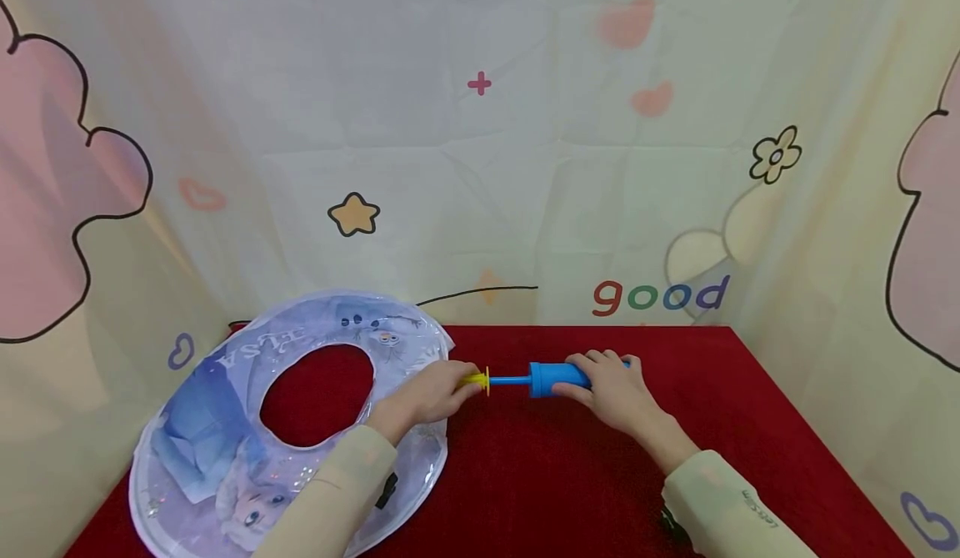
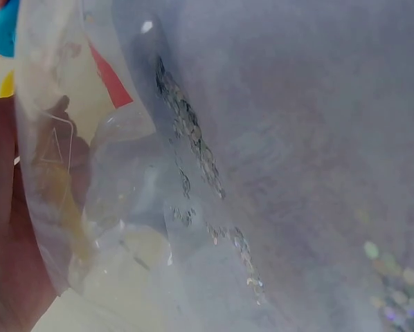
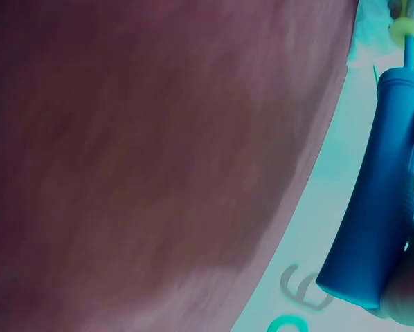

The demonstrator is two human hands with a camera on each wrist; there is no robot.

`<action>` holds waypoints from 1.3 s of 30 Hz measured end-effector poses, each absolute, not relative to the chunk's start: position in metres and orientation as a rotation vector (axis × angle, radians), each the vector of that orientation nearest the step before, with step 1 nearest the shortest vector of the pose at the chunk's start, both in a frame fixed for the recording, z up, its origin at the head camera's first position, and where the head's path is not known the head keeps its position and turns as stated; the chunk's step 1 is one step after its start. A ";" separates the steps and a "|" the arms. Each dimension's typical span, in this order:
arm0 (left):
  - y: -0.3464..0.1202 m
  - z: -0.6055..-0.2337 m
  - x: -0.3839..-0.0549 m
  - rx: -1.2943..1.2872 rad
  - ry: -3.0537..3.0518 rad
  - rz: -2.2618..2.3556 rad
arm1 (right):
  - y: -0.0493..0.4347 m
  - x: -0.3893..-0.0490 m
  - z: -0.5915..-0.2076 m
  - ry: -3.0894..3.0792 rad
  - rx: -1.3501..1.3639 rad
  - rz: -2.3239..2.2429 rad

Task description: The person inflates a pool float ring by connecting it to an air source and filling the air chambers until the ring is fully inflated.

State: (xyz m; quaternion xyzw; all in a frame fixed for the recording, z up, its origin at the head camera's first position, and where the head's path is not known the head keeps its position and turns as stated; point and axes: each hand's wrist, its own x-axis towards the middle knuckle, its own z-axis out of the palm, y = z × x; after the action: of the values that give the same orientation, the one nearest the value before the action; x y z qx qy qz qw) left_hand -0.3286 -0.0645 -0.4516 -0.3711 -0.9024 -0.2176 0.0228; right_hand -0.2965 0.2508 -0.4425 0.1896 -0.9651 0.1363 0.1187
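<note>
A blue hand pump [image 1: 553,379] lies crosswise between my hands, its thin rod [image 1: 510,380] drawn out from the body. My right hand [image 1: 618,391] is wrapped round the blue body, also seen in the right wrist view as a blue cylinder [image 3: 373,200]. The fingers of my left hand [image 1: 435,391] grip the yellow flanged end [image 1: 487,380] of the rod. Beneath my left forearm is a pale purple inflatable swim ring [image 1: 187,424] with cartoon prints. Its clear, glittery plastic [image 2: 297,138] fills most of the left wrist view and partly hides my left hand [image 2: 13,228].
A red cloth [image 1: 525,475] covers the table. Behind and at both sides hangs a pale printed curtain [image 1: 420,82]. A small black clip or strap [image 1: 386,491] shows on the ring beside my left sleeve.
</note>
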 end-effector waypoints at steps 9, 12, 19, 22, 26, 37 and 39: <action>-0.064 -0.453 -0.328 -1.166 -2.774 -0.679 | 0.288 -0.296 -0.441 -2.822 0.544 0.398; -0.064 -0.454 -0.328 -1.149 -2.789 -0.669 | 0.287 -0.297 -0.444 -2.820 0.547 0.396; -0.061 -0.457 -0.328 -1.163 -2.782 -0.648 | 0.251 -0.299 -0.447 -2.809 0.558 0.362; -0.060 -0.458 -0.328 -1.147 -2.786 -0.644 | 0.228 -0.300 -0.447 -2.820 0.566 0.335; -0.059 -0.458 -0.327 -1.137 -2.792 -0.645 | 0.203 -0.299 -0.447 -2.850 0.564 0.290; -0.062 -0.457 -0.328 -1.143 -2.777 -0.693 | 0.212 -0.295 -0.439 -2.817 0.563 0.292; -0.062 -0.457 -0.329 -1.161 -2.758 -0.675 | 0.225 -0.295 -0.440 -2.801 0.561 0.317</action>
State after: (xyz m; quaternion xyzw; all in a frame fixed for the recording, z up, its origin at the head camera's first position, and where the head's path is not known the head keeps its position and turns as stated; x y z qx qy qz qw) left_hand -0.3292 -0.0623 -0.4571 -0.3781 -0.8985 -0.2198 0.0371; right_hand -0.2953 0.2253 -0.4398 0.1933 -0.9659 0.1095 0.1332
